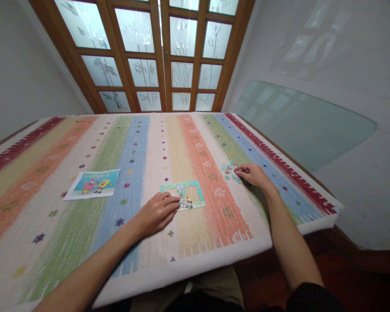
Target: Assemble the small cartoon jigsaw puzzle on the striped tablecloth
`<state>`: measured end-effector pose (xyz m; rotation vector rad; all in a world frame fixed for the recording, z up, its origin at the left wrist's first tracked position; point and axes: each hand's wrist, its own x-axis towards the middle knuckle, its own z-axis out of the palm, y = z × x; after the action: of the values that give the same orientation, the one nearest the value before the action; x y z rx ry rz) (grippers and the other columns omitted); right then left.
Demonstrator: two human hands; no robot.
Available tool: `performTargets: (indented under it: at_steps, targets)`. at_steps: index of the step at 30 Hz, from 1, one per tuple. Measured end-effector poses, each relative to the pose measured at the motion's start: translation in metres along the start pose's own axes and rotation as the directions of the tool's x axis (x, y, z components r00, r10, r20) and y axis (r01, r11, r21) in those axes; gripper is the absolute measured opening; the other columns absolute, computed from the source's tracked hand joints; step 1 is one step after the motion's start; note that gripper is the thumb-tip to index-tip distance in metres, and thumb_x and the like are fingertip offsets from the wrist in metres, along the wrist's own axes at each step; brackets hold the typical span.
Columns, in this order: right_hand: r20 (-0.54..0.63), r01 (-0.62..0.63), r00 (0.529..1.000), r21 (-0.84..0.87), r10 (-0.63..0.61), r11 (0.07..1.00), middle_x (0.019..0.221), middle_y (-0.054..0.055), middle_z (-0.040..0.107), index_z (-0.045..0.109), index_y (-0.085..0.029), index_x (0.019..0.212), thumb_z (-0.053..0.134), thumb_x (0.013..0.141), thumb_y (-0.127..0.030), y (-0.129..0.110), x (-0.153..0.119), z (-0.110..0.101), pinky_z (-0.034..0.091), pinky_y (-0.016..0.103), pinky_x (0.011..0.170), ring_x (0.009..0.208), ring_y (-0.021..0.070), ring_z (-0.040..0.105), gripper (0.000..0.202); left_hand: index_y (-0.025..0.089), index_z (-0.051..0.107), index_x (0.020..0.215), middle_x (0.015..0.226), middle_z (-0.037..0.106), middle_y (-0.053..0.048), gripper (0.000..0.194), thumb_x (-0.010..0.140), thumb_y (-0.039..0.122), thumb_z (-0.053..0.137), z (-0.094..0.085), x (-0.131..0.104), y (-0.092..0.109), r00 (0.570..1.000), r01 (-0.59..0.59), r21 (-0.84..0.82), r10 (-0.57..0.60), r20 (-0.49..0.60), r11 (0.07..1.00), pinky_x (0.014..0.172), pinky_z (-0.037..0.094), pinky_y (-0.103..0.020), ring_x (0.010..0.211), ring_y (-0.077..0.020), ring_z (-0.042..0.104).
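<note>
A partly assembled jigsaw puzzle (195, 195) lies near the middle front of the table, its filled border and cartoon figures showing around a bare tan area. My left hand (160, 211) rests over its left edge, fingers stretched out and lying flat, covering part of it. Off to the right is a small heap of loose puzzle pieces (227, 168), mostly teal with some pink. My right hand (251, 174) reaches into the heap's right side, thumb and fingertips pinched on a puzzle piece, which the fingers mostly hide.
A printed cartoon picture (97, 183) lies flat to the left of the puzzle. Striped cloth (139, 147) covers the table. Beyond its far edge stand wooden doors (164, 56) with frosted panes. A glass panel (305, 125) leans at the right wall.
</note>
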<state>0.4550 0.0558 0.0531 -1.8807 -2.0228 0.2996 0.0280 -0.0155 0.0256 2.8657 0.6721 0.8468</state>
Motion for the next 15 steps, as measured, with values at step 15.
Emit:
performTargets:
  at_steps: [15]
  targets:
    - [-0.094, -0.102, 0.992, -0.146, 0.089, 0.984, 0.08, 0.008, 0.076, 0.081, -0.017, 0.107, 0.063, 0.089, -0.035, 0.012, 0.0, -0.004, 0.049, 0.031, 0.07, 0.071, 0.0229, 0.069, 0.031, 0.019, 0.069, 0.122, 0.119, 0.074, -0.011, 0.029, 0.104, 0.016, 0.047, 0.001, -0.001, -0.001, 1.0, 0.005, -0.008, -0.005, 0.005, 1.0, 0.089, 0.054, -0.044, 0.104, -0.025, 0.064]
